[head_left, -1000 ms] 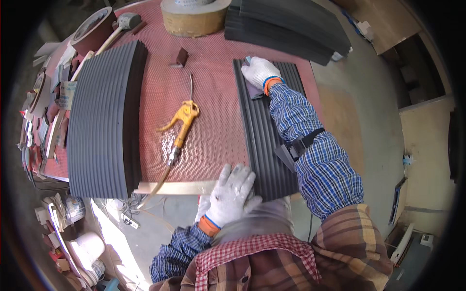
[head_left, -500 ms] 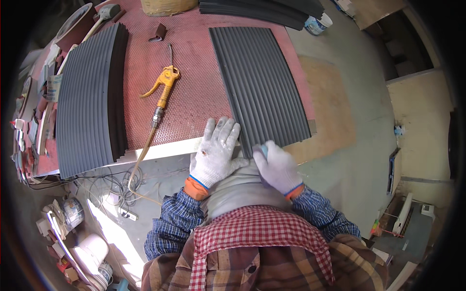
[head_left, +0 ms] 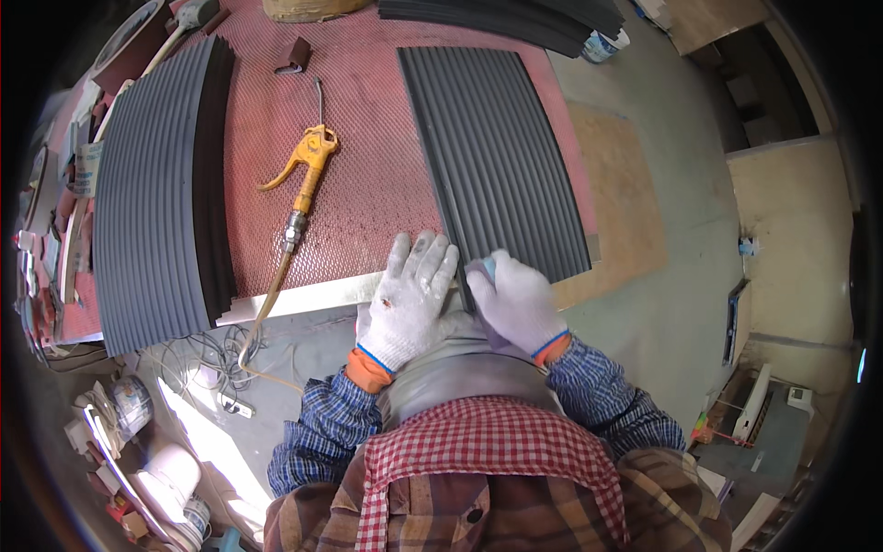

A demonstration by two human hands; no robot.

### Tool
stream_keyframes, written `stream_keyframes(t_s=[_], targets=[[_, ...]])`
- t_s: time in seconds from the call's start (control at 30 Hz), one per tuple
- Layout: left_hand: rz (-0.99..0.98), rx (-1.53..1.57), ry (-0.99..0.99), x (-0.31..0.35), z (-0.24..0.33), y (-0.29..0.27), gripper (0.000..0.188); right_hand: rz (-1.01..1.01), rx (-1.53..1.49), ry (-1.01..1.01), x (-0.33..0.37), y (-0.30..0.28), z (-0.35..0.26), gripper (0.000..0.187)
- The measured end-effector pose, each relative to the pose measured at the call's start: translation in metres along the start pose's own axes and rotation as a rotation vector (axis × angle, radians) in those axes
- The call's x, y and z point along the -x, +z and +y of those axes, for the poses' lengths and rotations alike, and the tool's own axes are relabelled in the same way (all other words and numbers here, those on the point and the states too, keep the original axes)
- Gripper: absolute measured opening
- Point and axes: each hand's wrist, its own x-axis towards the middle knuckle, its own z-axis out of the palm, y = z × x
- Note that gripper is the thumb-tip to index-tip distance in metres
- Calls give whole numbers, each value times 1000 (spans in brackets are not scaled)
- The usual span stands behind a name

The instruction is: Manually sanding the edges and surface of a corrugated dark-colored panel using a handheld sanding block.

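Note:
A dark grey ribbed panel [head_left: 497,156] lies flat on the red-topped table, its near end at the table's front edge. My left hand [head_left: 412,302], in a white glove with grey smudges, lies flat at the panel's near left corner, fingers together and stretched out. My right hand [head_left: 520,304], gloved too, is closed around a small grey-blue pad [head_left: 475,268] at the panel's near end. Most of the pad is hidden by the glove, so its exact kind is unclear. A yellow air blow gun [head_left: 308,166] with a hose lies left of the panel.
A stack of ribbed panels [head_left: 156,202] stands along the table's left side, beside a mallet [head_left: 195,15] and clutter. More dark panels [head_left: 506,18] lie at the far edge. A small brown block [head_left: 293,56] sits near the blow gun. Cables [head_left: 198,354] lie on the floor.
My right hand has shifted slightly left and down with the pad at the panel's near end. My left hand stays about where it was. The view has moved a little.

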Motion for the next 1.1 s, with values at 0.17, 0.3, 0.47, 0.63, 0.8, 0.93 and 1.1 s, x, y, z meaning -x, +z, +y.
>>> stream_keyframes(t_s=[0.17, 0.3, 0.47, 0.63, 0.8, 0.93, 1.1], targets=[[-35, 23, 2, -1, -1, -6, 99, -39, 85, 22, -109, -19, -29, 44], [-90, 55, -10, -4, 1, -13, 96, 28, 129, -3, -198, -38, -58, 52], [-106, 63, -20, -3, 2, -19, 89, 147, 146, -96, -301, -49, -86, 50], [-115, 60, -17, -4, 4, -18, 89, 127, 157, -104, -361, -62, -100, 48], [-35, -333, 105, 6, -8, 4, 77, 164, 94, -168, -325, -53, -99, 45], [145, 17, 5, -2, -7, 9, 66, 135, 69, -108, -243, -47, -80, 41], [251, 11, -14, -10, -2, 14, 56, 50, 39, -31, -136, -21, -40, 45]])
